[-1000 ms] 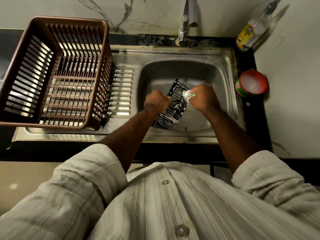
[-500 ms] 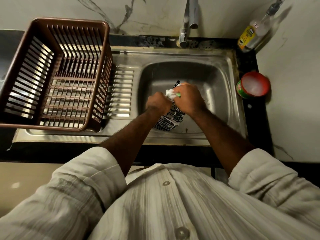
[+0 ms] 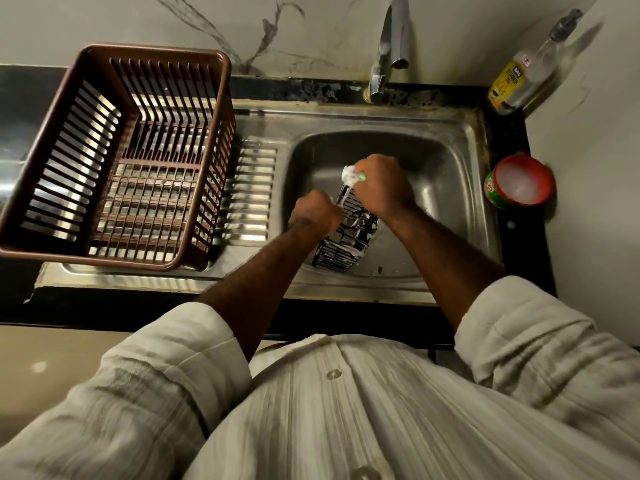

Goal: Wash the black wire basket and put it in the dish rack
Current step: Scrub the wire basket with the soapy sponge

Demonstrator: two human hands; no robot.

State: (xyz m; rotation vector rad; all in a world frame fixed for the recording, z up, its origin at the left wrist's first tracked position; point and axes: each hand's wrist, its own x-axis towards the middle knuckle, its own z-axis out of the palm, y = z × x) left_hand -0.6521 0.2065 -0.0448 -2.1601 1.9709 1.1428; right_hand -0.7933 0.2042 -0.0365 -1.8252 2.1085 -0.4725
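Observation:
The black wire basket stands tilted in the steel sink, streaked with white suds. My left hand grips its left rim. My right hand holds a soapy green scrub pad against the basket's upper edge and covers much of the basket. The brown plastic dish rack sits on the drainboard to the left with nothing in it.
A steel tap rises behind the sink. At the back right corner stands a dish soap bottle. A red-rimmed tub of white soap sits on the black counter right of the sink. The wall is close on the right.
My right hand with the pad slid from the basket's right side over to its upper left edge, close to my left hand. The basket tipped a little more upright.

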